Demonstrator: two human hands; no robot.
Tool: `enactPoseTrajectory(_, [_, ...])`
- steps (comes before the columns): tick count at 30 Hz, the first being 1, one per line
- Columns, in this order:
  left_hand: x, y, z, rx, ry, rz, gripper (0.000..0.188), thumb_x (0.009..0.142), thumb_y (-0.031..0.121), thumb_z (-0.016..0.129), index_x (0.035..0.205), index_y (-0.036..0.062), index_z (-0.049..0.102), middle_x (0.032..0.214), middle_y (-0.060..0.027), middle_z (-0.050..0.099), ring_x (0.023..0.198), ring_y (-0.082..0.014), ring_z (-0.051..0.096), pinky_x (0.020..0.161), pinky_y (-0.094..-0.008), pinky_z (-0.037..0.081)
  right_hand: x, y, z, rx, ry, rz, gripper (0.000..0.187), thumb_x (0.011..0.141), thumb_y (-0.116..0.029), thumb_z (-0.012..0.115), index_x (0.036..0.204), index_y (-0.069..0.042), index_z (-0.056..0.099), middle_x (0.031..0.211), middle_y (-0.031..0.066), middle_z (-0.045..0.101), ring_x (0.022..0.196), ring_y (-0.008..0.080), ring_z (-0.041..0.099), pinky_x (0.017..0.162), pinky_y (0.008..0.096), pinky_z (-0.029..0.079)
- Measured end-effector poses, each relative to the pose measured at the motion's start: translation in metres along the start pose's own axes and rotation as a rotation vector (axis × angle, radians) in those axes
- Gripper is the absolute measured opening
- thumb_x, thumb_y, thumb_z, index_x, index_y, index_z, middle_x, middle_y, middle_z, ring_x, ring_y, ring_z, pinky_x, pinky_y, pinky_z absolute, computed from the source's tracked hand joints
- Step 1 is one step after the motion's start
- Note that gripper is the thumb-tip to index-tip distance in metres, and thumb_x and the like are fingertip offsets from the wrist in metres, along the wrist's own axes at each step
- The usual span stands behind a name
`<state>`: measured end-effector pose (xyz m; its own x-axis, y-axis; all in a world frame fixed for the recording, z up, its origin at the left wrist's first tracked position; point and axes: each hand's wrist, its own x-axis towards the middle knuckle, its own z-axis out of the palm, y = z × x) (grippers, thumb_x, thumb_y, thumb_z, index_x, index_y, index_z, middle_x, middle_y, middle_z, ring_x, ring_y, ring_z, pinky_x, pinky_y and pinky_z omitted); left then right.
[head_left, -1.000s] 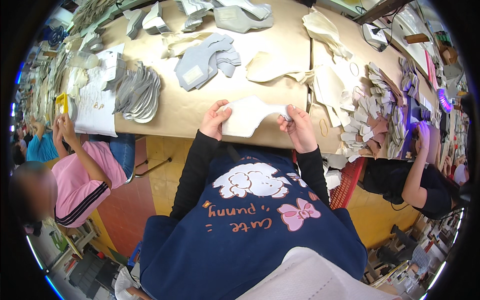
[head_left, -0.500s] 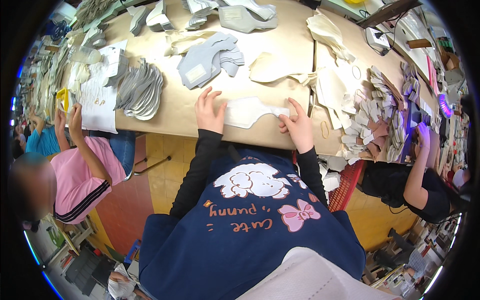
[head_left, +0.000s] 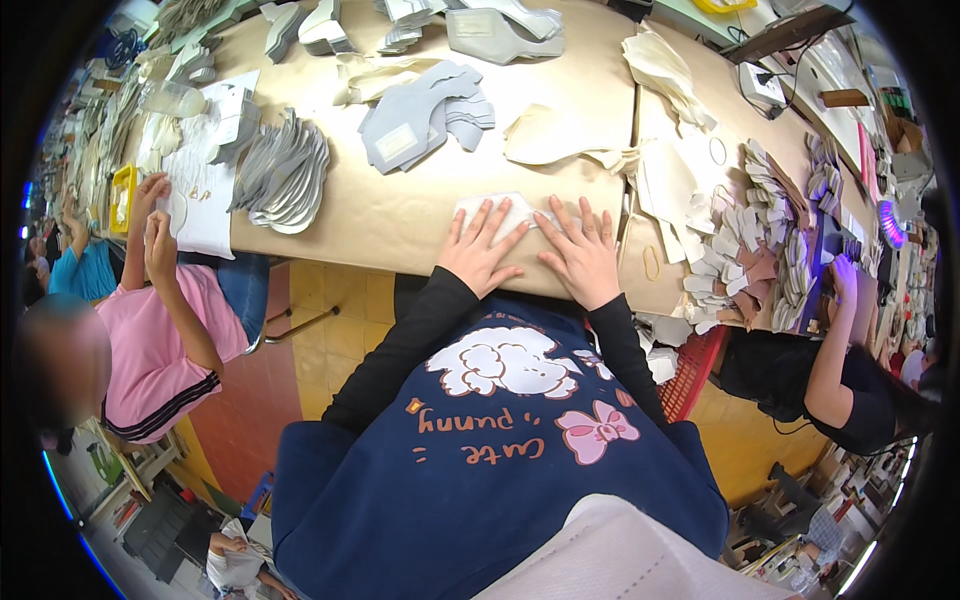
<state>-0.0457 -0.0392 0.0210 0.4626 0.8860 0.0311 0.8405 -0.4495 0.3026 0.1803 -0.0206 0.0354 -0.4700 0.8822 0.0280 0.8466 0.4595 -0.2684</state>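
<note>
Looking down through the head view, I see both of my hands lying palm down near the front edge of the tabletop (head_left: 390,225). The fingers of my left hand (head_left: 480,256) are spread apart and rest over the left part of a white flat piece (head_left: 520,211); they grip nothing. The fingers of my right hand (head_left: 584,256) are also opened out, and they too do not close around anything. This white piece lies flat on the tabletop, partly hidden by my hands, so I cannot tell where its right end is.

Beyond it are some grey-blue pieces (head_left: 405,130) and, more to the right, a cream piece (head_left: 545,140). A fanned grey stack (head_left: 283,180) lies at the left. Near my right hand is a thin rubber band (head_left: 651,263). A co-worker in a pink shirt (head_left: 160,350) sits at my left.
</note>
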Motion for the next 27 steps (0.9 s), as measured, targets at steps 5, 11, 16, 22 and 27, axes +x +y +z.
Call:
enactPoseTrajectory(5, [0.000,0.000,-0.001,-0.003,-0.006,0.003,0.071,0.087,0.056,0.060,0.150,0.0299,0.039,0.160,-0.0083,0.026,0.147,-0.0300,0.024,0.116,-0.0572,0.020,0.000,0.006,0.003,-0.062,0.004,0.042,0.053,0.095,-0.049,0.053,0.145,-0.035,0.047,0.159,-0.0035,0.031,0.148,0.0303,0.022,0.119,0.0544,0.013])
enactPoseTrajectory(11, [0.001,0.001,-0.002,-0.046,0.025,-0.025,0.065,0.089,0.051,0.060,0.147,0.0280,0.043,0.158,-0.0082,0.029,0.146,-0.0305,0.026,0.116,-0.0575,0.020,-0.003,0.017,0.000,0.298,0.051,0.076,0.049,0.094,-0.022,0.058,0.143,-0.018,0.051,0.156,0.0078,0.036,0.146,0.0332,0.026,0.120,0.0497,0.014])
enactPoseTrajectory(16, [0.027,0.004,0.007,-0.152,0.132,-0.051,0.057,0.089,0.036,0.065,0.142,0.0212,0.049,0.154,-0.0063,0.036,0.144,-0.0305,0.029,0.116,-0.0565,0.022,0.000,0.016,0.007,0.329,0.180,0.126,0.042,0.088,-0.015,0.066,0.130,-0.010,0.061,0.148,0.0116,0.045,0.142,0.0338,0.035,0.117,0.0480,0.021])
enactPoseTrajectory(22, [0.055,-0.001,0.016,-0.289,0.127,0.039,0.037,0.084,0.026,0.071,0.117,0.0146,0.060,0.148,-0.0060,0.044,0.143,-0.0305,0.032,0.116,-0.0566,0.023,0.011,0.013,0.005,0.440,0.264,0.112,0.030,0.083,-0.014,0.072,0.111,-0.007,0.067,0.128,0.0120,0.059,0.128,0.0318,0.049,0.109,0.0470,0.033])
enactPoseTrajectory(27, [0.057,-0.009,0.014,-0.505,0.077,0.044,0.029,0.079,0.024,0.075,0.103,0.0157,0.060,0.126,-0.0022,0.057,0.138,-0.0271,0.039,0.117,-0.0543,0.020,0.011,0.011,-0.004,0.613,0.136,0.183,0.026,0.079,-0.019,0.076,0.101,-0.009,0.070,0.097,0.0068,0.069,0.094,0.0254,0.063,0.088,0.0394,0.042])
